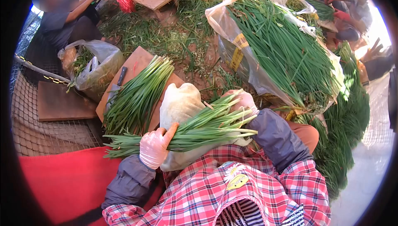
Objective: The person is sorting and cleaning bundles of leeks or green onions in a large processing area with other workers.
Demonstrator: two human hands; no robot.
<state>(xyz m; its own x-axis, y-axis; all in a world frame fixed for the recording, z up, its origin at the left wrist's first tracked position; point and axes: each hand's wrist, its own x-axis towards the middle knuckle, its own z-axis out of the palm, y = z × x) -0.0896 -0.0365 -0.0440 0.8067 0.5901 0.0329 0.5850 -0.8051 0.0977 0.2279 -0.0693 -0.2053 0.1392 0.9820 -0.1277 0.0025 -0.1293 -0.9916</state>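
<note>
A bunch of long green stalks lies across my lap, leaves to the left and pale ends to the right. My left hand, in a thin pinkish glove, is wrapped round its leafy part. At the pale end, my right hand, gloved too, is closed on some of the stalks. Beyond my left hand, another bunch rests on a wooden board, beside a knife with a dark handle. A pale cloth covers my knee between the board and the bunch.
A large plastic bag full of green stalks stands front right, with a loose heap beside it. Another bag stands on the left near a brown board. Scraps litter the ground. Other people sit at upper left and upper right.
</note>
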